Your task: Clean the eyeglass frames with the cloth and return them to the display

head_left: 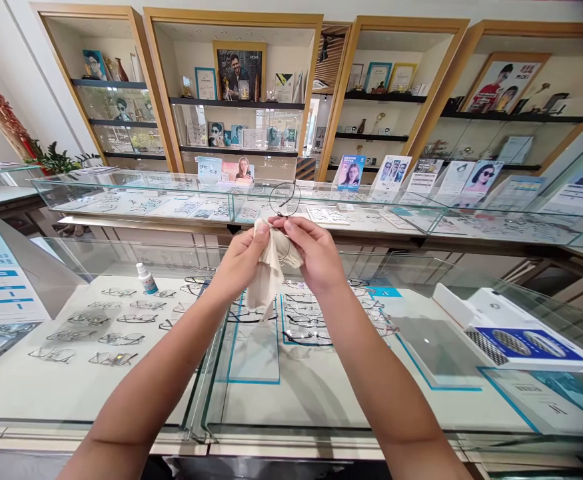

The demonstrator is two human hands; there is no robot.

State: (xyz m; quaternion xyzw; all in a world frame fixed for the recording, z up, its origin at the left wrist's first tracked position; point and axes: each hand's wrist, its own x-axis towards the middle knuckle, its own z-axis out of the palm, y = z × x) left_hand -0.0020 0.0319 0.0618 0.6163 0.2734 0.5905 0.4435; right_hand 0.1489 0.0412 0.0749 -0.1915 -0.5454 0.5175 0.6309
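Both of my hands are raised in front of me over the glass counter. My left hand (241, 261) pinches a cream cloth (265, 283), which hangs down below the fingers. My right hand (317, 257) grips a pair of thin, dark-rimmed eyeglasses (282, 214) near the bridge. One round lens stands up above my fingertips, and the cloth is bunched around the lower lens. My right fingers also touch the cloth. Folds and fingers hide part of the frame.
Rows of eyeglasses (122, 339) and a small white spray bottle (146, 279) are on the left. More eyeglasses (307, 319) lie beneath my hands. A blue-and-white display box (531, 343) is at right. Glass showcases (231, 200) and wooden shelves (238, 15) stand behind.
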